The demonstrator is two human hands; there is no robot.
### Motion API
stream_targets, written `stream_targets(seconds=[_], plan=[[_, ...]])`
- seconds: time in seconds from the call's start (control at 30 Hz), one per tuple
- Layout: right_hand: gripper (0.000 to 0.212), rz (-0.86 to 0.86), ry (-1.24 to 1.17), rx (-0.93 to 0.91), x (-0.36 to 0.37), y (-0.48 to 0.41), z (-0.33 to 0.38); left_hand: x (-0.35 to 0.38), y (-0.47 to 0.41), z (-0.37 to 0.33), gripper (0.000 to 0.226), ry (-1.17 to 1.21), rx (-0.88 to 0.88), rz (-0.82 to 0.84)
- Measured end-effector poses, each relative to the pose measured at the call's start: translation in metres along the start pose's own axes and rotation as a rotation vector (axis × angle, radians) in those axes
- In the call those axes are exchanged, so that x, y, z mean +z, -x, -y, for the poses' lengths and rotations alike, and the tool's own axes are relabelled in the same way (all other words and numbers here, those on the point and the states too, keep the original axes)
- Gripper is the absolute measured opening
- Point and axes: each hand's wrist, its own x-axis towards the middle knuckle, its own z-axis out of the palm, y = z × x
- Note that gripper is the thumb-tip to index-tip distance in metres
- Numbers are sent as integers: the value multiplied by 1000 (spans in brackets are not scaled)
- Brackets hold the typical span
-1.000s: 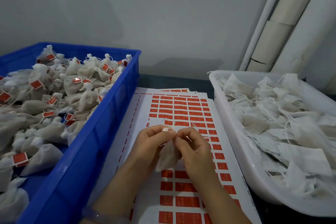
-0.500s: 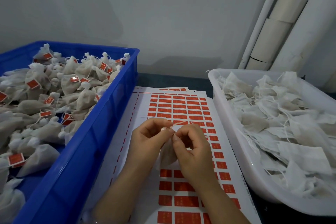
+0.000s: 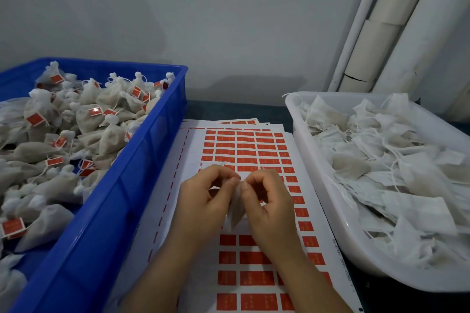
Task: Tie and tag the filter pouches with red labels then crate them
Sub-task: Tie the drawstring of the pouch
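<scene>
The left hand [image 3: 203, 201] and right hand [image 3: 269, 201] still pinch the half-hidden pouch [image 3: 236, 211], its neck lost behind their fingertips [image 3: 244, 185], blue crate [image 3: 142, 160] at nine o'clock.

One head-worn wide-angle view looks forward and down, close above the left grip [image 3: 203, 201] and right grip [image 3: 272, 207]. Blue crate [image 3: 122, 185] sits left of them, white tub [image 3: 328, 185] right, wall [image 3: 203, 20] beyond.
</scene>
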Motion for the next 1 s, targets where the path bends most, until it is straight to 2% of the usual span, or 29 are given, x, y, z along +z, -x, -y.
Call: stream_targets(seconds=[0.13, 0.3, 0.47, 0.67, 0.77, 0.87, 1.0], plan=[[10, 11, 14, -22, 1, 0, 0, 1, -1, 0, 21, 114, -152, 58], [14, 51, 50, -78, 1, 1, 0, -9, -8, 1, 34, 471, -442, 253], [10, 63, 28, -52, 0, 2, 1, -14, -12, 3, 26, 654, -546, 348], [13, 13, 61, -172, -2, 4, 2, -12, -10, 7, 22, 713, -549, 282], [21, -43, 127, -234, -2, 3, 2, -11, -10, 9, 22, 716, -542, 245], [23, -94, 215, -212, -2, 3, 0, -8, -10, 12, 20, 698, -544, 237], [19, -75, 214, -109, -3, 3, -3, -2, -7, 14, 19, 517, -539, 222]])
